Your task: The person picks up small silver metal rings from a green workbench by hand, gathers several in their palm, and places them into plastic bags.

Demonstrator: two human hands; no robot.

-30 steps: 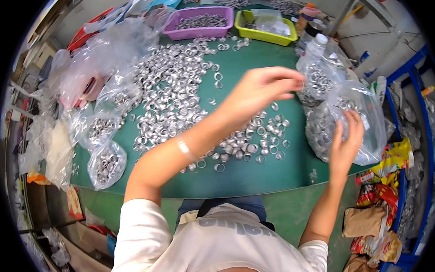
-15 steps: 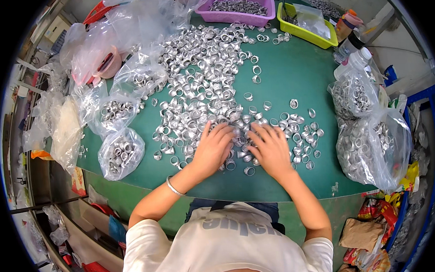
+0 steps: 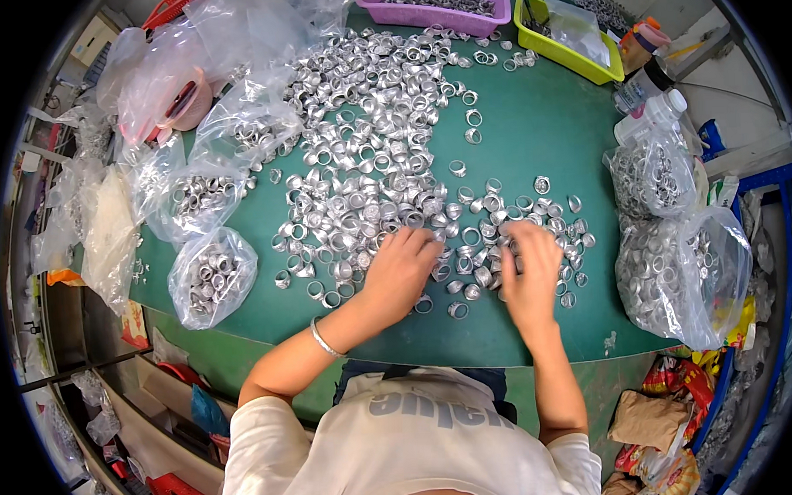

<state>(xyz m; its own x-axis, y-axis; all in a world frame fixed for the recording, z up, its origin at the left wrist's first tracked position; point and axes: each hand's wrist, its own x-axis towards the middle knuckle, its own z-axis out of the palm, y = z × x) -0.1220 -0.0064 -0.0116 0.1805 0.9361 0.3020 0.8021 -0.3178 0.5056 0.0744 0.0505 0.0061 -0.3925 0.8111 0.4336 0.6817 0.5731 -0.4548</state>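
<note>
A large heap of silver-coloured metal rings (image 3: 371,144) spreads over the green table. At the heap's near edge, my left hand (image 3: 403,269) lies with loosely bent fingers against the rings; its fingertips are partly hidden. My right hand (image 3: 534,273) rests over a smaller scatter of rings (image 3: 491,222) to the right. Its thumb stands apart from the curved fingers, and I make out no ring held there. A narrow strip with few rings runs between the two groups beyond my hands. Single rings lie around, one (image 3: 457,310) close to the near table edge.
Clear plastic bags of rings stand left (image 3: 212,278) and right (image 3: 658,269). Along the back are a purple basket (image 3: 445,17) of small metal pieces and a yellow-green tray (image 3: 572,56). Bottles (image 3: 649,116) line the right edge; a pink basket (image 3: 190,106) sits among bags at left.
My right hand has moved right, away from my left hand, and rings now show between them. The left hand has shifted slightly, its fingers closer together. The whole view has shifted a little.
</note>
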